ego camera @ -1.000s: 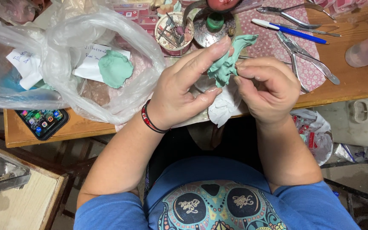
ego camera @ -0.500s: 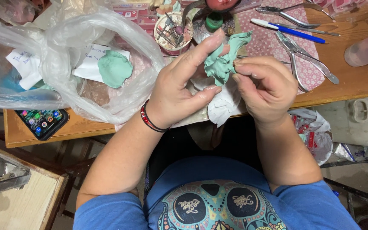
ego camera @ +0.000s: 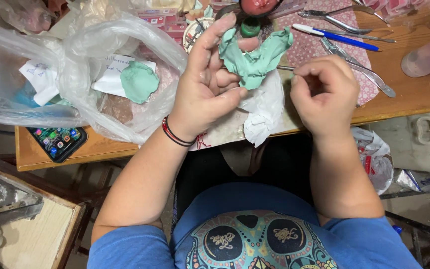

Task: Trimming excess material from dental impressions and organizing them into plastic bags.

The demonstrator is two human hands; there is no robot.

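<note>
left: plastic bags (ego camera: 65,74) crowd the counter (ego camera: 409,94); phone (ego camera: 58,143) at its edge
right: pliers (ego camera: 357,67), pen (ego camera: 337,37) lie flat; bare wood beyond
between hands: white cloth (ego camera: 262,112)

Blue skull-print shirt (ego camera: 260,239), red-black wristbands (ego camera: 175,134)

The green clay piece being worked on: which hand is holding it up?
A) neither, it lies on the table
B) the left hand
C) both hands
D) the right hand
B: the green clay piece rests against the left hand's fingers, while the right hand is curled beside it, apart.
</note>
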